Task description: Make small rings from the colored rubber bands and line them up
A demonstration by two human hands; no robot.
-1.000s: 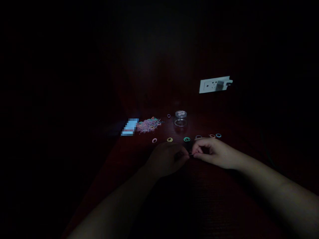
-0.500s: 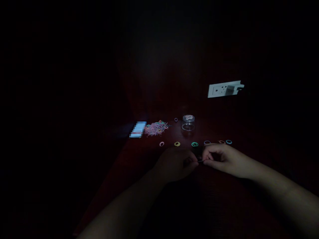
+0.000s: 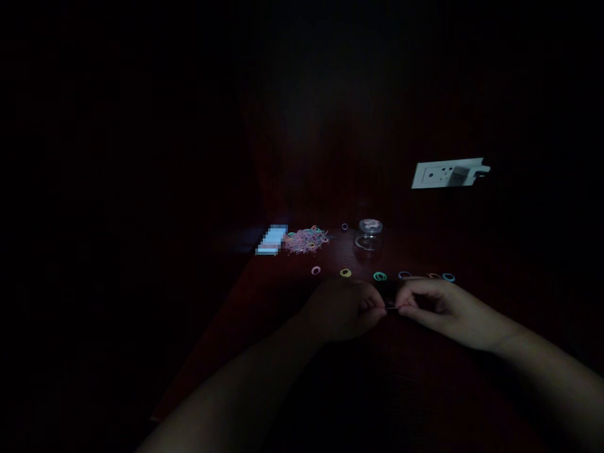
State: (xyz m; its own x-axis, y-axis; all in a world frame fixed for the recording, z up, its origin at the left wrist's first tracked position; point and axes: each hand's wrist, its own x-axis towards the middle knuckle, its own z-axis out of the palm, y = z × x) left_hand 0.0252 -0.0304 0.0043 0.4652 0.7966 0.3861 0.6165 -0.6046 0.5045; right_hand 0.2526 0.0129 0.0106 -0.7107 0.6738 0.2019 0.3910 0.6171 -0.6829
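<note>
My left hand (image 3: 346, 308) and my right hand (image 3: 446, 311) meet low over the dark red table, each closed in a pinch. Between their fingertips runs a short, thin, pale elastic band (image 3: 392, 307), pulled straight; its colour is hard to tell in the dim light. Just beyond the hands lies a row of small elastic bands: pink (image 3: 316, 270), yellow (image 3: 346, 273), green (image 3: 380, 276), bluish-purple (image 3: 404, 275), orange (image 3: 434, 275) and blue (image 3: 448, 277). My right hand partly covers the orange and purple ones.
Farther back is a heap of mixed elastic bands (image 3: 306, 241) beside a lit phone (image 3: 272, 240). A clear lidded jar (image 3: 369, 236) stands to the right, with a single purple band (image 3: 344, 226) near it. A wall socket (image 3: 446, 173) holds a plug. The room is very dark.
The view has turned a little left, so everything sits farther right in the picture. Both hands keep their pinch on the band, with the gap between fingertips slightly wider.
</note>
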